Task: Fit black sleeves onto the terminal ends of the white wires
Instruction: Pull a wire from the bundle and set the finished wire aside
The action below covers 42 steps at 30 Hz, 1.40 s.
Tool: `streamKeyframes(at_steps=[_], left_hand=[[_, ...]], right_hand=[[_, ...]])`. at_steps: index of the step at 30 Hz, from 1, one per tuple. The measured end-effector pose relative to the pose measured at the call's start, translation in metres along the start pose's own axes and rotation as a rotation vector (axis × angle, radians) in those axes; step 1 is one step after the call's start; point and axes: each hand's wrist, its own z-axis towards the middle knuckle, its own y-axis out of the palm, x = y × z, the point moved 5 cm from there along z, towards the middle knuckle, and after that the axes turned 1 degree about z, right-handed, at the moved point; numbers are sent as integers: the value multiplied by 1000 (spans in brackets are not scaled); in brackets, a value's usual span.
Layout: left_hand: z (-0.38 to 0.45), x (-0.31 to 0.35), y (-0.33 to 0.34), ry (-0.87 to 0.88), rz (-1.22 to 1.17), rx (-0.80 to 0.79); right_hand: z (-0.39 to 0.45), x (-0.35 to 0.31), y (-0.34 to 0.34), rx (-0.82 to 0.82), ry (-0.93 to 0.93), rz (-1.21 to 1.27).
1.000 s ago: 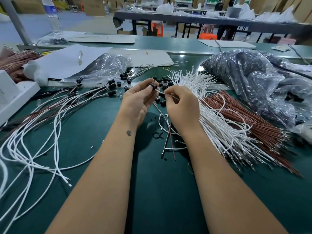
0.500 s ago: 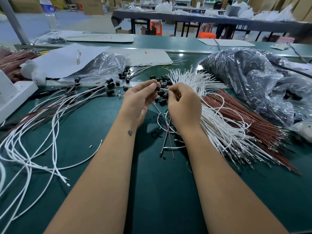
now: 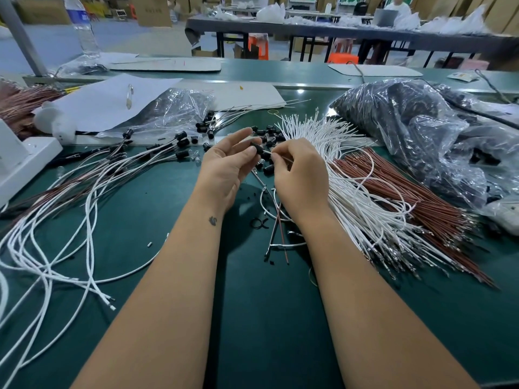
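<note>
Both hands met above the middle of the green surface (image 3: pixel 146 209): the left hand (image 3: pixel 224 167) pinched a small black plastic sleeve (image 3: pixel 257 148), and the right hand (image 3: pixel 302 175) pinched the end of a thin white wire (image 3: pixel 273 155) against it. Loose black sleeves (image 3: pixel 269 136) lay just behind.

My desk (image 3: pixel 157 209) is dark green. To my left sprawl finished white wires (image 3: pixel 56 220) capped with black sleeves (image 3: pixel 182 142). Loose black sleeves (image 3: pixel 271 136) lie scattered ahead of me, beside a fanned bundle of white wires (image 3: pixel 351 192) and brown wires (image 3: pixel 407 197) on my right. A clear plastic bag (image 3: pixel 421 127) sits beyond them, white paper (image 3: pixel 104 102) far left.
</note>
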Motion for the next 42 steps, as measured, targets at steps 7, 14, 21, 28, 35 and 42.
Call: streamKeyframes(at_steps=[7,14,21,28,35,42], left_hand=[[0,-1,2,-5,50,-46],[-4,-3,9,25,133,-73],[-4,0,6,29,155,-63],[-7,2,7,50,226,-98],[-6,2,6,61,329,17],[-8,9,-3,182,355,191]], right_hand=[[0,2,-2,23,26,23],[1,3,-2,32,30,70],[4,6,0,26,42,127],[3,5,6,-21,-22,106],[3,5,8,-71,-32,45],[3,-1,7,-82,-78,-175]])
